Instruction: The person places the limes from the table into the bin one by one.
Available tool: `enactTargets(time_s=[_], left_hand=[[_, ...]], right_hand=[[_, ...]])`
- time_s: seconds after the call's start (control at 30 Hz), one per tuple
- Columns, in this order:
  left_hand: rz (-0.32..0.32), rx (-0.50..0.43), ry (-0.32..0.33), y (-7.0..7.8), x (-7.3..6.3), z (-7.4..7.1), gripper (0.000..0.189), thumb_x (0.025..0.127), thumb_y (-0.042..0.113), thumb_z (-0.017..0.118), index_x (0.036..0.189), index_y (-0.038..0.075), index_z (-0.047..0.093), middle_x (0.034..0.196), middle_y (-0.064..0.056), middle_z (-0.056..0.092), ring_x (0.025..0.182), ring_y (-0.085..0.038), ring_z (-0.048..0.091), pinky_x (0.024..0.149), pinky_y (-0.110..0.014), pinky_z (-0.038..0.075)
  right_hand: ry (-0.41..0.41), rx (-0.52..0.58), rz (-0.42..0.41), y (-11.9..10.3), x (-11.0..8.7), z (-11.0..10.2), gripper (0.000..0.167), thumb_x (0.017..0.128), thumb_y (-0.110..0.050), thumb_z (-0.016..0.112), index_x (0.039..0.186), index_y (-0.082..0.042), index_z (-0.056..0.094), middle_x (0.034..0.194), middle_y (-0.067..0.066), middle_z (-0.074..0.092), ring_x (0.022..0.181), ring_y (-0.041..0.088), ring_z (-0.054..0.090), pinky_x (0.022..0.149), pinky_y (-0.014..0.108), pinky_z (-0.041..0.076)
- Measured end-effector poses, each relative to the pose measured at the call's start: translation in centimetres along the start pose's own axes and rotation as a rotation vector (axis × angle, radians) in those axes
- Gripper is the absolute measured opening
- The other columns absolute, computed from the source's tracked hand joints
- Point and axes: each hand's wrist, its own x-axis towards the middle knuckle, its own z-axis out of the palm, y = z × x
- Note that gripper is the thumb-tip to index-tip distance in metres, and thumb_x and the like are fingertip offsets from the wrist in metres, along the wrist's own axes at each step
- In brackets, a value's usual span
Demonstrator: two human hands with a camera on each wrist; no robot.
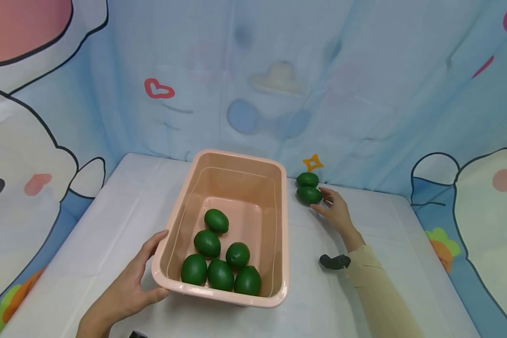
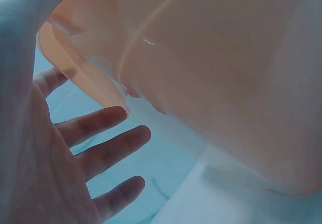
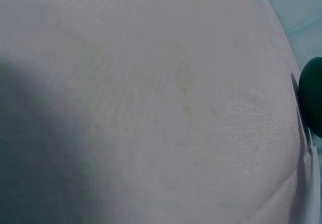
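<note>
A peach plastic basin (image 1: 282,225) stands on the table with several dark green limes (image 1: 220,275) inside, mostly at its near end. At its near left corner is my left hand (image 1: 126,281), its thumb and index finger spread against the rim; the left wrist view shows the other fingers extended beside the outer wall. To the right of the basin's far end, two more limes lie one behind the other. My right hand (image 1: 334,211) has its thumb and fingers around the right end of the nearer lime (image 1: 309,195). The farther lime (image 1: 307,179) lies just behind it.
A white cloth covers the table (image 1: 321,300). Behind it hangs a light blue curtain (image 1: 215,70) with cartoon prints, close to the two outer limes. A black curved object (image 1: 334,262) sits at the right wrist by the cream sleeve (image 1: 380,291).
</note>
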Motion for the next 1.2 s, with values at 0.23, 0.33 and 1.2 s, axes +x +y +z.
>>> enactTargets(time_s=[0.23, 0.33, 1.2], left_hand=[[0.004, 0.052, 0.000, 0.0, 0.0, 0.0, 0.098, 0.074, 0.025, 0.077, 0.152, 0.029, 0.016, 0.151, -0.002, 0.031, 0.129, 0.000, 0.037, 0.094, -0.055, 0.044], [0.010, 0.064, -0.001, -0.1, -0.1, -0.1, 0.098, 0.075, 0.025, 0.076, 0.152, 0.029, 0.016, 0.151, -0.002, 0.031, 0.129, 0.001, 0.037, 0.095, -0.048, 0.045], [0.033, 0.059, 0.001, -0.1, 0.0, 0.0, 0.098, 0.074, 0.023, 0.077, 0.152, 0.027, 0.017, 0.151, 0.000, 0.030, 0.130, 0.000, 0.036, 0.098, -0.038, 0.044]], right_hand=[[-0.010, -0.010, 0.015, 0.1, 0.3, 0.3, 0.072, 0.083, -0.017, 0.074, 0.143, -0.001, 0.037, 0.144, 0.022, 0.039, 0.130, 0.040, 0.042, 0.106, 0.047, 0.040], [-0.008, -0.010, 0.031, 0.0, 0.3, 0.4, 0.071, 0.083, -0.018, 0.074, 0.142, -0.001, 0.038, 0.144, 0.022, 0.040, 0.130, 0.039, 0.042, 0.105, 0.047, 0.040], [0.066, 0.018, 0.030, 0.0, -0.9, 0.2, 0.068, 0.082, -0.026, 0.074, 0.138, -0.003, 0.044, 0.139, 0.020, 0.046, 0.125, 0.038, 0.048, 0.100, 0.042, 0.045]])
